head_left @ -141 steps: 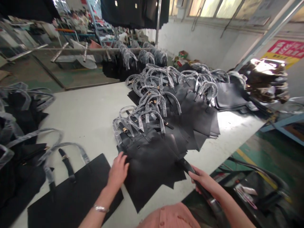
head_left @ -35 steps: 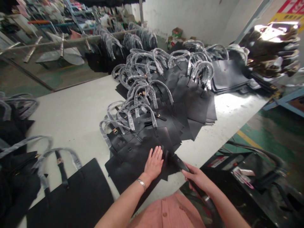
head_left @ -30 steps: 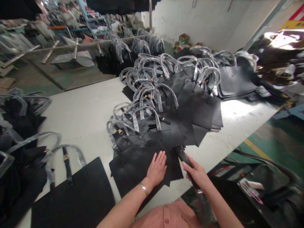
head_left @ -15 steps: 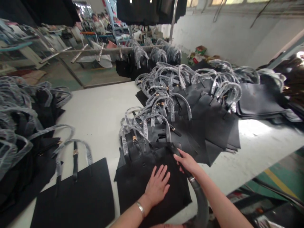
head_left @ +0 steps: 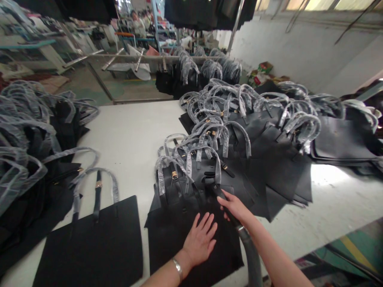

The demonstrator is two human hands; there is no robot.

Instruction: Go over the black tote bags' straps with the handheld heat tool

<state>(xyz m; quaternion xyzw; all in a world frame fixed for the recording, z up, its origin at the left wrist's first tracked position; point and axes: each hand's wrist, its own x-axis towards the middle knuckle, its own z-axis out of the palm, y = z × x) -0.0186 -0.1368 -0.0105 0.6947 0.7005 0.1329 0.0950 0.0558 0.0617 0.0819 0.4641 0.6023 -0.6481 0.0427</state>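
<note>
A black bag panel [head_left: 194, 251] lies flat on the table in front of me, its handles wrapped in clear plastic. My left hand [head_left: 201, 239] rests palm down on it, fingers spread; a silver bracelet circles the wrist. My right hand [head_left: 235, 207] is closed round a dark nozzle [head_left: 220, 193] joined by a metal ring to a thick grey hose [head_left: 253, 253], which drops over the table's near edge. The nozzle's tip is at the panel's top edge, near the foot of a handle. Whether it touches is unclear.
To the left lies another black bag panel [head_left: 98, 243] with a gold-buckled strap, beside a heap of wrapped handles [head_left: 24, 131]. Many more panels with handles [head_left: 269, 147] cover the white table [head_left: 131, 123] to the right. A metal rack [head_left: 100, 77] stands behind.
The view has shifted slightly left, so most things sit further right. Against the panel, the nozzle's tip has barely moved; my left hand stays spread on it.
</note>
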